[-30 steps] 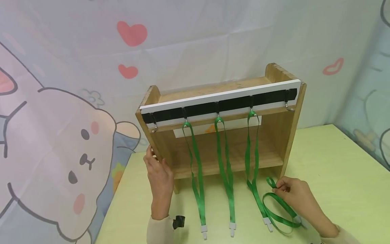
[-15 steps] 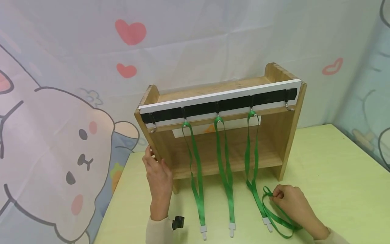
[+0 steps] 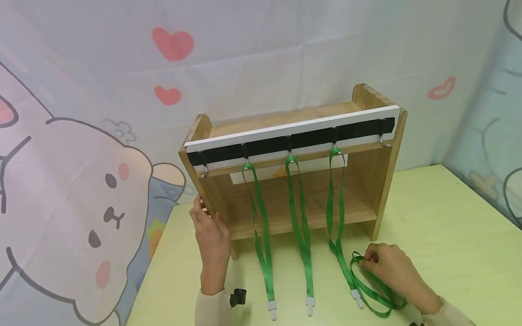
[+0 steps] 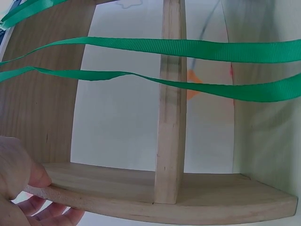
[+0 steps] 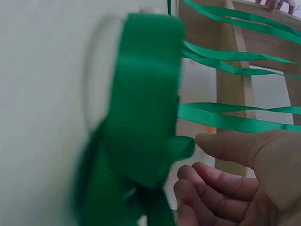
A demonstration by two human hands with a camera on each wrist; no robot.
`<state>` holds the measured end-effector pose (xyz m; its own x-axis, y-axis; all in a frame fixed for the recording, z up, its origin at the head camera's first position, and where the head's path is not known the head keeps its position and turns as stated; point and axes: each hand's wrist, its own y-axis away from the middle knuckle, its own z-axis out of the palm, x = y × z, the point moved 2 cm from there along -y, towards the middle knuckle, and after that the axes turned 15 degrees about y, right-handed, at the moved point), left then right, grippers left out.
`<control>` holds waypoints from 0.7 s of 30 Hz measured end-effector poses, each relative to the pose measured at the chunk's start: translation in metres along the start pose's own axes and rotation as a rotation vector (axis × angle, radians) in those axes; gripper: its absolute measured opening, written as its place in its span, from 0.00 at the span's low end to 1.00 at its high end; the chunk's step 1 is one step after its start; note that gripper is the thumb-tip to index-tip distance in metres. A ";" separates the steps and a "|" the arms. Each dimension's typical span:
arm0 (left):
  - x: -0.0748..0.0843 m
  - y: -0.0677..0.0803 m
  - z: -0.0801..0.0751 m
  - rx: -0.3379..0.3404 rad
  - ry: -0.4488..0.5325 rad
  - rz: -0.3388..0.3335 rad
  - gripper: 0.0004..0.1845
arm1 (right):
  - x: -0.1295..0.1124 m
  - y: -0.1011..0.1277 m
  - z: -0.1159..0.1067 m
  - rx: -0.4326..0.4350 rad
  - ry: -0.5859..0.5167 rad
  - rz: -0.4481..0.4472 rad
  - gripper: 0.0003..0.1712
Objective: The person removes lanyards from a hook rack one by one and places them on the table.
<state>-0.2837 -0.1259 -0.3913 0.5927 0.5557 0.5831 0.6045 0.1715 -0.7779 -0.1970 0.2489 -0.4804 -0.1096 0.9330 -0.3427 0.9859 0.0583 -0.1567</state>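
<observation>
My left hand (image 3: 212, 237) grips the left side panel of a wooden shelf (image 3: 393, 167); in the left wrist view its thumb lies on one face and its fingers curl round behind. Between thumb and fingertips, my right hand (image 3: 393, 269) pinches a green lanyard (image 5: 143, 94) close over the table, in front of the shelf's right leg. Its strap lies coiled under the hand, which hides part of it. Three more green lanyards hang from hooks along the shelf's front: a left one (image 3: 269, 271), a middle one (image 3: 309, 276) and a right one (image 3: 345, 268), each with a white clip.
The outermost left hook (image 3: 205, 172) and right hook (image 3: 384, 142) on the black strip (image 3: 311, 138) hold no lanyard. A pale yellow-green table (image 3: 452, 222) bears the shelf. A printed cloth (image 3: 261, 77) with hearts and a cartoon animal stands behind.
Over the last second my right hand has shifted a little left and toward me with the pinched lanyard, now covering its white clip. The left hand keeps its grip on the shelf.
</observation>
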 end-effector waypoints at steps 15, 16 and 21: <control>-0.001 -0.001 -0.001 -0.008 0.007 -0.004 0.35 | -0.018 -0.015 -0.050 0.140 0.066 -0.061 0.05; -0.001 -0.001 -0.001 -0.007 0.006 -0.004 0.35 | -0.019 -0.016 -0.055 0.167 0.065 -0.073 0.04; 0.001 0.000 -0.002 0.000 0.006 0.003 0.35 | -0.029 -0.021 -0.080 0.348 0.048 -0.127 0.04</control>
<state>-0.2826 -0.1272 -0.3902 0.5978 0.5508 0.5824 0.6028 0.1700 -0.7795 -0.2045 0.2494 -0.3932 -0.2141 0.9422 -0.2577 0.8618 0.0580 -0.5039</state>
